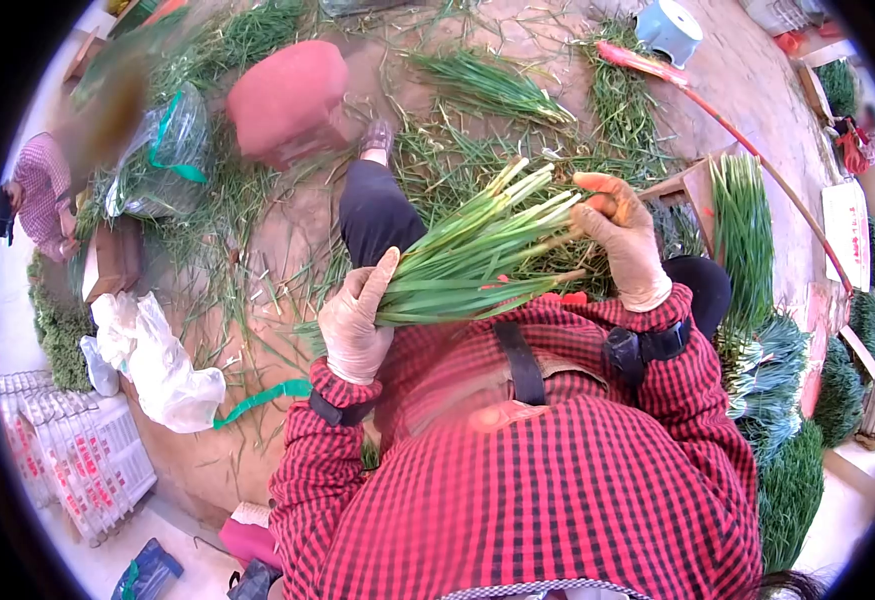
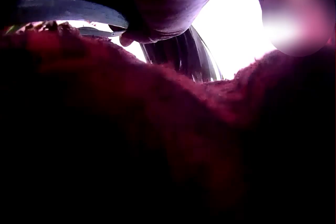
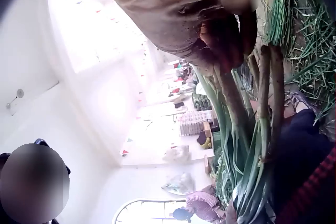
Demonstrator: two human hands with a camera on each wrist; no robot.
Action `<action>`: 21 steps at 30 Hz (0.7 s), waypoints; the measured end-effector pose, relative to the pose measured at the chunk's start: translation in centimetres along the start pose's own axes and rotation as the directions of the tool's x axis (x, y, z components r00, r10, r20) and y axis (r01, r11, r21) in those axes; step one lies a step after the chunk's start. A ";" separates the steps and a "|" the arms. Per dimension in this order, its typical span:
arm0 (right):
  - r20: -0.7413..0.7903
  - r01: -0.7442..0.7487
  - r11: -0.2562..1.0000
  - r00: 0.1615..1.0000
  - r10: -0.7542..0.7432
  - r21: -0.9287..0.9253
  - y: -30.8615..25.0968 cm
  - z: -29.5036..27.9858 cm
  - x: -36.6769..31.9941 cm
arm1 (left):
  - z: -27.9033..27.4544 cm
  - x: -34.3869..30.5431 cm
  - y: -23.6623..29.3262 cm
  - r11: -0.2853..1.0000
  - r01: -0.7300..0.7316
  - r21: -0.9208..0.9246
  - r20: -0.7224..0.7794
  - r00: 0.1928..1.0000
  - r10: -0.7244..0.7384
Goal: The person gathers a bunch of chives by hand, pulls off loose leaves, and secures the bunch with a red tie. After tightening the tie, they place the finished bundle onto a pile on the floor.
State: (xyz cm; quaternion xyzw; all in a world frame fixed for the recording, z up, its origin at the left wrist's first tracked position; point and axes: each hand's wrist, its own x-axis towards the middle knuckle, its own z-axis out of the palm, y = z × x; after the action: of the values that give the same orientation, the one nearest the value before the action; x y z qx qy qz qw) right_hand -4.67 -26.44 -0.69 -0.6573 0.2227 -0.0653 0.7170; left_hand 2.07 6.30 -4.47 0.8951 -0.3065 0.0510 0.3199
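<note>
A bunch of long flat-leaved greens with pale stems [image 1: 492,250] lies across the front of the person's lap. The gloved left hand [image 1: 357,315] grips its leafy end, thumb on top. At the pale stem end, the gloved right hand [image 1: 625,240] has its fingers curled and pinches a stalk. In the right wrist view, the right hand's glove [image 3: 173,8] looks soiled, and its fingertips sit over the upper ends of several stalks [image 3: 233,98]. The left wrist view is mostly dark, blocked by red sleeve cloth [image 2: 157,108]; what the left hand holds is barely visible there.
Loose leaves litter the floor around a pink stool [image 1: 292,100] and a loose pile of greens [image 1: 492,85]. Beside the right knee stands an upright bundle [image 1: 739,225]. A red pole [image 1: 757,155] slants behind it. White plastic bags [image 1: 157,360] lie to the left.
</note>
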 end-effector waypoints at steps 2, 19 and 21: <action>-0.111 0.100 0.995 0.989 -0.102 -0.023 0.9 -2.1 0.8 | -0.3 0.0 -0.3 0.998 -0.046 0.032 -0.028 0.999 0.047; 0.199 -0.341 0.910 0.900 0.389 -0.237 0.4 4.8 1.3 | -2.1 -0.1 0.0 0.945 -0.222 0.240 -0.037 0.971 0.238; 0.192 -0.355 0.930 0.910 0.367 -0.097 0.8 5.2 0.8 | -1.9 -0.3 0.0 0.923 -0.255 0.287 -0.031 0.961 0.275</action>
State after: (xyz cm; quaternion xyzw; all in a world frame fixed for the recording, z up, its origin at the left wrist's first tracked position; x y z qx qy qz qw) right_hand -2.04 -21.94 -1.46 -0.6294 0.2665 0.1437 0.7157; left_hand 2.00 7.59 -3.04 0.8792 -0.4030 0.1682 0.1907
